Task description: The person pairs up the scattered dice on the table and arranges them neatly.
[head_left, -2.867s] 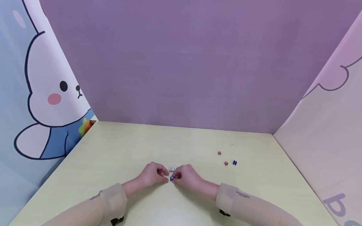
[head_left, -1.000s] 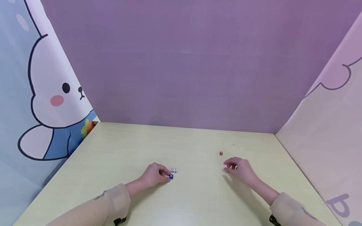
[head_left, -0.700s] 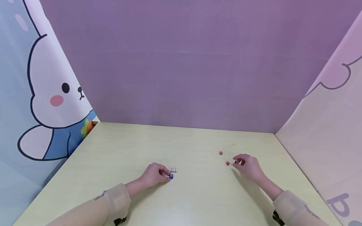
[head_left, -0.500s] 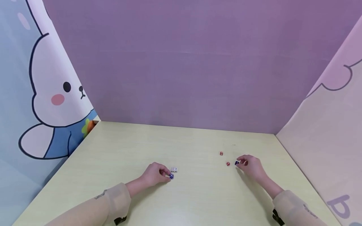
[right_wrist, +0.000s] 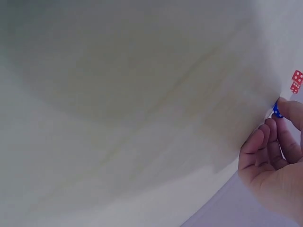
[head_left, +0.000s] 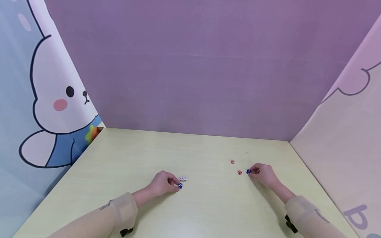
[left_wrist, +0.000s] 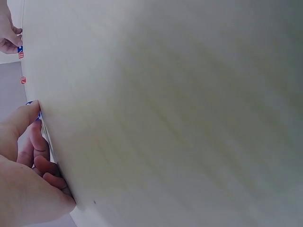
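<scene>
My left hand [head_left: 160, 183] pinches a blue die [head_left: 180, 185] with white pips between thumb and fingertips, low at the table. Right behind that die stand two white dice [head_left: 183, 178] side by side. In the left wrist view, the thumb [left_wrist: 29, 116] covers most of the blue die. Over on the right, my right hand [head_left: 264, 174] grips a second blue die [head_left: 248, 171] at its fingertips; the right wrist view shows this blue die [right_wrist: 277, 110] between thumb and index finger. Just left of it lies a red die [head_left: 239, 172].
Another red die [head_left: 232, 161] lies farther back on the pale wooden table [head_left: 143, 148]. A purple panel [head_left: 190, 72] rises at the table's back edge, with a rabbit-print panel [head_left: 53, 99] at left and a pale panel [head_left: 345, 138] at right.
My right hand has left the blue die by the white dice, moved right past the red dice and taken hold of the other blue die. The left hand now pinches the first blue die.
</scene>
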The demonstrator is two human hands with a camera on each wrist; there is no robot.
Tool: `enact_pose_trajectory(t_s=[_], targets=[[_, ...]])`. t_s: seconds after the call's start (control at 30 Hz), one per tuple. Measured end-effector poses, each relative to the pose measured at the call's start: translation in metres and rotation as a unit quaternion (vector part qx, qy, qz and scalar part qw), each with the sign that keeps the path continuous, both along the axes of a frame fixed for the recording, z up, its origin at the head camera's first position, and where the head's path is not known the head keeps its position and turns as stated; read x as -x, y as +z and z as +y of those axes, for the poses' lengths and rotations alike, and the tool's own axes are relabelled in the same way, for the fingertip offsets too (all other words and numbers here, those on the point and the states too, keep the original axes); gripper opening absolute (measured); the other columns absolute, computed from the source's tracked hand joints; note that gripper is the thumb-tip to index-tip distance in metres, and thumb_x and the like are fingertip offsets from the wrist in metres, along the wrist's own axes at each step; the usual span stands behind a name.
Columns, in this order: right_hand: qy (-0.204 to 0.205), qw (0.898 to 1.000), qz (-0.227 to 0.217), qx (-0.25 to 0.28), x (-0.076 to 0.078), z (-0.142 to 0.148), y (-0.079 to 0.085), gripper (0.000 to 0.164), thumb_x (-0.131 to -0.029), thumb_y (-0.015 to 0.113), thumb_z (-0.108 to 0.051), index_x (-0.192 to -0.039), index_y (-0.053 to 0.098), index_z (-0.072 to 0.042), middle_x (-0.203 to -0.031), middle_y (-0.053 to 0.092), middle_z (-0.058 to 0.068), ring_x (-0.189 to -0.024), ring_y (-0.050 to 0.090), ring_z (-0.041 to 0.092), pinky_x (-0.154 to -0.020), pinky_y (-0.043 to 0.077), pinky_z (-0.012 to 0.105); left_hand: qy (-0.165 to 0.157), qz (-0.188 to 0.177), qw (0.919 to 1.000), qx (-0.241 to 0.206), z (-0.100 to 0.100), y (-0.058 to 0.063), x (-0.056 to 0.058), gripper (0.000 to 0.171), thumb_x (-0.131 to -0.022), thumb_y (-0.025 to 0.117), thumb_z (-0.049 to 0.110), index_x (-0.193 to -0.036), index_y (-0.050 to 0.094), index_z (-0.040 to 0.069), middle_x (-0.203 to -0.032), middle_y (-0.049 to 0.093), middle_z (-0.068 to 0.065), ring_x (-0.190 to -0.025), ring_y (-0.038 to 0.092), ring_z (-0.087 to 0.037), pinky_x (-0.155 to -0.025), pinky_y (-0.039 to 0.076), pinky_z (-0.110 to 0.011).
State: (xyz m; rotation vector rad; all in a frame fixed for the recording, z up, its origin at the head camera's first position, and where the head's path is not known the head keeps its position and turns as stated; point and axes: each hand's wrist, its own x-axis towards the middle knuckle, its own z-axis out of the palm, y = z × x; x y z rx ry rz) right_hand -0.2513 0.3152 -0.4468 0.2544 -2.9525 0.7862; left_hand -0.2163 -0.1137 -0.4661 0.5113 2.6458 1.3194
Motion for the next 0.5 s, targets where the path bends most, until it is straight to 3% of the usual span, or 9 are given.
enact_pose_trajectory(t_s=[0.5], targets=[[0.003,1.0,-0.023,0.007,-0.018,-0.014,0.005,0.013,-0.077,0.075,-0.009,-0.088,0.07,-0.004,-0.073,0.063,-0.002,-0.067,0.053,0.011,-0.059,0.044,0.021,0.005,-0.005,1.0,-0.005,0.002,0.002,-0.002,0.016,-0.07,0.082,0.013,-0.082,0.073,0.01,-0.064,0.057,0.005,-0.062,0.049,-0.01,-0.058,0.039,-0.022]])
